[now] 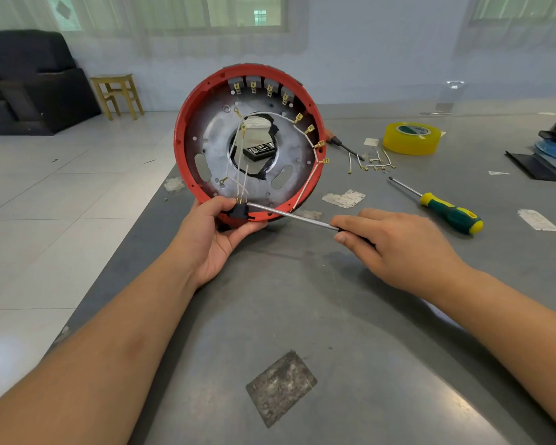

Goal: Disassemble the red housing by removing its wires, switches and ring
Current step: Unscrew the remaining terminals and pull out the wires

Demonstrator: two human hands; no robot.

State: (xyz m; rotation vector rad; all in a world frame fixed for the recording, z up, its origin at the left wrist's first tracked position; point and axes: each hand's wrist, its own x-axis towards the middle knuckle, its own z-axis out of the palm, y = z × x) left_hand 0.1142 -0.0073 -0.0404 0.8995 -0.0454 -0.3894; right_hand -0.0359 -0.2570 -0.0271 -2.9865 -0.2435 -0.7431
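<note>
While our left hand (217, 234) grips the lower rim of the red housing (187, 123), holding it upright on edge above the grey table (334, 316), our right hand (395, 242) holds a screwdriver (289, 214), its tip touching the black switch (239, 209) where white wires (238, 155) meet.

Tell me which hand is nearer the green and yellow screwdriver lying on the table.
Right. The right hand, gripping another screwdriver, sits just left of the green and yellow screwdriver; the left hand holds the red housing farther away.
</note>
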